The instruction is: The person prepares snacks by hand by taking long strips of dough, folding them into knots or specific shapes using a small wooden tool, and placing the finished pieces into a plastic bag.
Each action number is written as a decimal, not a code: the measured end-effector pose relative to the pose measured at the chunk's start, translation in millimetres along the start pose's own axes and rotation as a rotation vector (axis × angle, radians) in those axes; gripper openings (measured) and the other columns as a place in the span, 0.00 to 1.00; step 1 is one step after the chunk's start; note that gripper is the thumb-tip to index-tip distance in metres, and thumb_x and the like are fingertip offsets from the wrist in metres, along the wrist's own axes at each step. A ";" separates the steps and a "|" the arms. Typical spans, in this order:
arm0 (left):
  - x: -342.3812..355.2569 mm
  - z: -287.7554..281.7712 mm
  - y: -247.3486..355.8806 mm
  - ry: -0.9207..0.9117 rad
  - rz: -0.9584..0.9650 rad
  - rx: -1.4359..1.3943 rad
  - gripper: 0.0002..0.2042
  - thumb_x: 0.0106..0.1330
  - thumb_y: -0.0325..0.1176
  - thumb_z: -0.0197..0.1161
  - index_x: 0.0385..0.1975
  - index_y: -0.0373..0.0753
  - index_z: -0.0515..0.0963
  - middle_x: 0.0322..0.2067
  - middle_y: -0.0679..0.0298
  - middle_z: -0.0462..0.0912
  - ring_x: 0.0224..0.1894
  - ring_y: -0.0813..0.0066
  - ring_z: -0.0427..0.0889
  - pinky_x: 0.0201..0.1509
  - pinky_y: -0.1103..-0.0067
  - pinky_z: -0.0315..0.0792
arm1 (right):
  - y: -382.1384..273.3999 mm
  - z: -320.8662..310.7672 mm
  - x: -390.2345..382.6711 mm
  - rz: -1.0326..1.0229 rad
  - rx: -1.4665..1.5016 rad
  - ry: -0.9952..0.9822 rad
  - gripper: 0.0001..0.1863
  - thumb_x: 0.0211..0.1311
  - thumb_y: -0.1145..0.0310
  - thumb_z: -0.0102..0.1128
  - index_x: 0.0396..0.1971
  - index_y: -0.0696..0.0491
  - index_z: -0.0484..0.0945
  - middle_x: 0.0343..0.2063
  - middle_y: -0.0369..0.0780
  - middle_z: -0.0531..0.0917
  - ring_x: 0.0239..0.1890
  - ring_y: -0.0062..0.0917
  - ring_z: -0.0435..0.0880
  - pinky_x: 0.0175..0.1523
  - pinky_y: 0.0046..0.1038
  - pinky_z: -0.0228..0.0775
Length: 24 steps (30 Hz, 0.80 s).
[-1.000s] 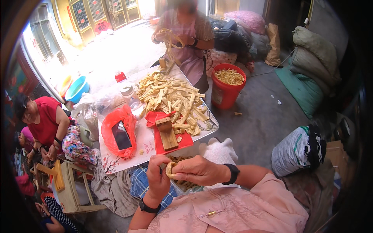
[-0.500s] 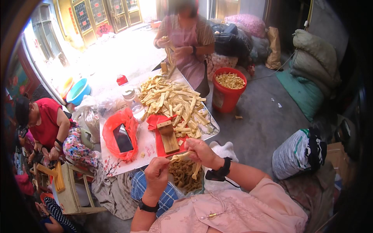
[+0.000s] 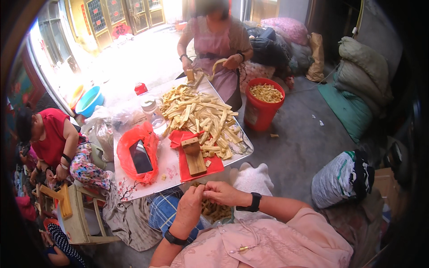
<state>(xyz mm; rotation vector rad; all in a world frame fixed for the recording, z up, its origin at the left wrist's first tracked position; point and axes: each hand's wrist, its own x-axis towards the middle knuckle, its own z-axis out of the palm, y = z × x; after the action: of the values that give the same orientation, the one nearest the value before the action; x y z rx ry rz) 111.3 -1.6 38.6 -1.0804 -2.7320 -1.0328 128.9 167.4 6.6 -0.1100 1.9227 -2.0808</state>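
My left hand (image 3: 189,205) and my right hand (image 3: 223,194) meet in front of my chest, fingertips pinched together. The pale yellow strip stretched between them a moment ago is now almost wholly hidden by my fingers. Just below and behind them an open bag of yellowish-brown short pieces (image 3: 216,211) shows in part. Beyond my hands, on the table, a wooden block stand (image 3: 195,160) rests on a red cloth (image 3: 215,168). A large heap of flat, pale yellow strips (image 3: 196,114) lies behind it.
On the table (image 3: 145,191) are a phone (image 3: 141,157) on a red plastic bag (image 3: 152,134) and a clear jar (image 3: 153,111). A co-worker (image 3: 216,40) handles a strip across the table. A red bucket (image 3: 261,111) of pieces stands right. Another person (image 3: 56,138) sits left by a wooden stool (image 3: 85,219).
My hands have come together and slightly lower, and the strip between them has gone from sight. The co-worker across the table has lowered one hand to the wooden block and holds a strip sideways.
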 end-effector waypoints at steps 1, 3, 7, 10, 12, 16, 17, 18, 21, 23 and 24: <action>-2.8 -1.2 -1.6 -0.031 0.007 0.056 0.11 0.57 0.24 0.53 0.40 0.38 0.71 0.32 0.55 0.74 0.36 0.56 0.76 0.36 0.68 0.72 | 2.6 1.2 -3.7 0.004 -0.069 -0.018 0.08 0.66 0.65 0.51 0.32 0.55 0.71 0.22 0.30 0.73 0.23 0.11 0.69 0.28 0.16 0.61; -0.4 -2.3 -14.5 -0.018 0.055 0.110 0.10 0.56 0.24 0.53 0.38 0.39 0.71 0.32 0.55 0.74 0.36 0.57 0.76 0.35 0.68 0.71 | 2.0 1.8 -2.8 0.021 -0.130 -0.049 0.09 0.66 0.65 0.52 0.30 0.55 0.71 0.21 0.30 0.72 0.23 0.11 0.68 0.27 0.17 0.61; 15.0 3.5 -44.3 0.082 0.169 0.210 0.08 0.54 0.24 0.52 0.34 0.41 0.72 0.25 0.58 0.73 0.28 0.57 0.76 0.30 0.67 0.70 | -5.5 -3.3 9.7 -0.149 -0.208 0.000 0.12 0.63 0.64 0.53 0.25 0.58 0.71 0.20 0.34 0.73 0.27 0.15 0.69 0.32 0.23 0.65; 21.5 6.2 -68.1 0.143 0.230 0.273 0.08 0.56 0.25 0.52 0.36 0.40 0.71 0.22 0.58 0.73 0.25 0.57 0.76 0.25 0.65 0.67 | -21.6 0.5 11.7 -0.133 -0.141 0.064 0.09 0.60 0.68 0.54 0.26 0.58 0.72 0.20 0.35 0.73 0.26 0.13 0.69 0.30 0.22 0.64; 27.3 5.3 -69.6 0.134 0.194 0.175 0.08 0.57 0.26 0.53 0.36 0.40 0.70 0.23 0.55 0.74 0.26 0.53 0.75 0.27 0.65 0.68 | -25.8 -0.8 8.9 -0.151 -0.155 0.077 0.08 0.60 0.68 0.55 0.26 0.58 0.73 0.19 0.33 0.73 0.25 0.13 0.69 0.28 0.21 0.63; 38.4 16.5 -77.9 -0.009 -0.143 -0.552 0.07 0.66 0.31 0.54 0.42 0.39 0.71 0.22 0.66 0.73 0.21 0.74 0.73 0.26 0.79 0.69 | -14.7 -27.9 34.5 -0.208 -0.170 0.212 0.10 0.60 0.67 0.58 0.24 0.58 0.74 0.18 0.30 0.73 0.22 0.12 0.67 0.26 0.18 0.60; 43.1 11.4 -70.0 -0.073 -0.286 -0.859 0.08 0.68 0.33 0.52 0.42 0.39 0.72 0.23 0.71 0.70 0.22 0.82 0.69 0.27 0.83 0.67 | -10.5 -39.1 40.0 -0.250 -0.276 0.233 0.10 0.60 0.68 0.58 0.24 0.59 0.74 0.18 0.29 0.72 0.22 0.12 0.67 0.26 0.18 0.60; 46.9 9.2 -66.2 -0.134 -0.429 -1.165 0.09 0.70 0.36 0.51 0.43 0.40 0.73 0.24 0.77 0.67 0.23 0.91 0.65 0.28 0.88 0.66 | -8.2 -46.1 42.1 -0.232 -0.258 0.240 0.09 0.61 0.68 0.58 0.26 0.58 0.75 0.20 0.28 0.72 0.23 0.10 0.66 0.27 0.16 0.58; 53.2 10.5 -73.1 -0.088 -0.432 -1.026 0.10 0.70 0.36 0.52 0.43 0.40 0.73 0.23 0.76 0.68 0.23 0.90 0.66 0.27 0.89 0.66 | -4.2 -47.9 50.6 -0.221 -0.238 0.259 0.09 0.61 0.68 0.58 0.26 0.58 0.75 0.20 0.29 0.72 0.24 0.10 0.66 0.28 0.16 0.58; 57.8 13.4 -77.1 -0.044 -0.436 -0.891 0.10 0.69 0.37 0.54 0.43 0.40 0.73 0.23 0.76 0.68 0.21 0.90 0.65 0.25 0.89 0.65 | -4.0 -44.1 54.6 -0.223 -0.233 0.275 0.11 0.60 0.67 0.58 0.24 0.60 0.74 0.18 0.31 0.73 0.23 0.12 0.67 0.27 0.18 0.60; 59.8 15.6 -79.9 -0.017 -0.425 -0.872 0.10 0.68 0.38 0.54 0.41 0.39 0.73 0.23 0.75 0.69 0.21 0.90 0.65 0.24 0.89 0.64 | -5.8 -43.2 56.2 -0.220 -0.250 0.283 0.11 0.60 0.67 0.58 0.24 0.60 0.74 0.18 0.31 0.73 0.22 0.13 0.67 0.27 0.19 0.60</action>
<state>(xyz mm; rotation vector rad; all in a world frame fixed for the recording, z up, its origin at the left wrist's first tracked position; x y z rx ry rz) 19.8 0.4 -4.1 -0.4965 -2.5779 -2.4059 63.3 193.8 -0.3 -0.0896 2.4379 -2.0706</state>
